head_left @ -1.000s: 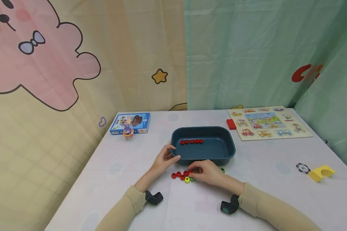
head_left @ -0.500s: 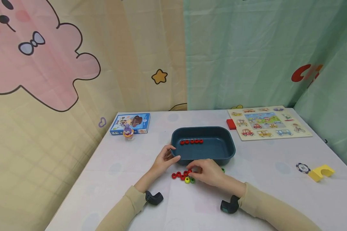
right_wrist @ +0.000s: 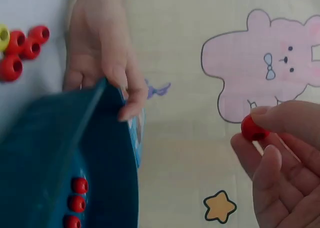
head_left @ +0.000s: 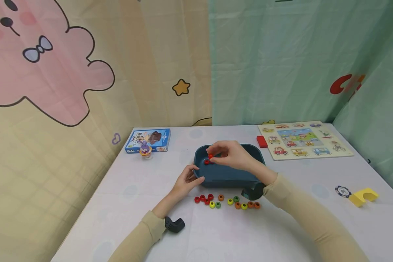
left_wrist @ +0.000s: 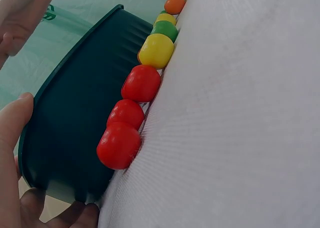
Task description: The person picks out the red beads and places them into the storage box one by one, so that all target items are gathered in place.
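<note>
A dark teal plastic basin point(head_left: 229, 179) stands mid-table. My left hand point(head_left: 185, 180) grips its left end, thumb on the near rim and fingers around the end, as the left wrist view shows. Over the basin's left part, my right hand point(head_left: 232, 155) pinches a red bead point(right_wrist: 254, 129) between thumb and fingertips. Red beads point(right_wrist: 77, 204) lie in a row on the basin floor, partly hidden by the right hand in the head view. Before the basin, several loose red beads point(left_wrist: 119, 145) lie on the cloth, along with yellow beads point(head_left: 230, 201), green beads point(head_left: 236, 199) and orange beads point(head_left: 250, 205).
At the back left is a blue box point(head_left: 160, 139) with a small purple figurine point(head_left: 145, 149) before it. Right of the basin are a red block point(head_left: 262, 141) and a picture puzzle board point(head_left: 301, 140). A poker chip point(head_left: 342, 191) and yellow arch block point(head_left: 363, 197) lie far right.
My right hand has lifted a red bead from the group on the cloth and carried it up over the basin, uncovering the beads beneath. The left hand has kept its place.
</note>
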`<state>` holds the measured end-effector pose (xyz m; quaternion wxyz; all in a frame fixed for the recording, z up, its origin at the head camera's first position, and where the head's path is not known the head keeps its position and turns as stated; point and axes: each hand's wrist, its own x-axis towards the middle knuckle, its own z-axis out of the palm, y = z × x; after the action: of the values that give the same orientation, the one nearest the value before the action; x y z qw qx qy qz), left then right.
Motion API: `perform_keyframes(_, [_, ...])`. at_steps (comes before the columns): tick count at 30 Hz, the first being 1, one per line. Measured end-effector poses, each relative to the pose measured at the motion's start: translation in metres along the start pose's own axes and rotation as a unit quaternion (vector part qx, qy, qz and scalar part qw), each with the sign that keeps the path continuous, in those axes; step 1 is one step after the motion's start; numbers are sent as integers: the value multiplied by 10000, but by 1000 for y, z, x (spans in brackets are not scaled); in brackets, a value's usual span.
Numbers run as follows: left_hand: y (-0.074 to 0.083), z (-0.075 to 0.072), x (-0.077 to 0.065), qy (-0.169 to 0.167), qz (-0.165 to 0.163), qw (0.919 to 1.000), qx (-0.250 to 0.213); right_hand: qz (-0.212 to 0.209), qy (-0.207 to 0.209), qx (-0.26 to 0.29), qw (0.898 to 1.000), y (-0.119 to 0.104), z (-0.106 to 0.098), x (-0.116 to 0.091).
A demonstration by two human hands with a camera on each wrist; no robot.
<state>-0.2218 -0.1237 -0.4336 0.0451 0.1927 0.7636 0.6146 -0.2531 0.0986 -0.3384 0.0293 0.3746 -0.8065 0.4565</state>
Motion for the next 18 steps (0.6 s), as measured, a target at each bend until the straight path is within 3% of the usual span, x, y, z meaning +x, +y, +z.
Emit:
perform_keyframes(7, [0,1,1,50,-96,9999,70,-84,-289,33,9995,27,-8,42])
perform_keyframes(13, [0,1,1,45,-49,9999,119,498,-817,16,9954,61,4,59])
perform_keyframes(18, [1,1,1,16,3,10000,59,1104,-1599,62,9809,78,17,61])
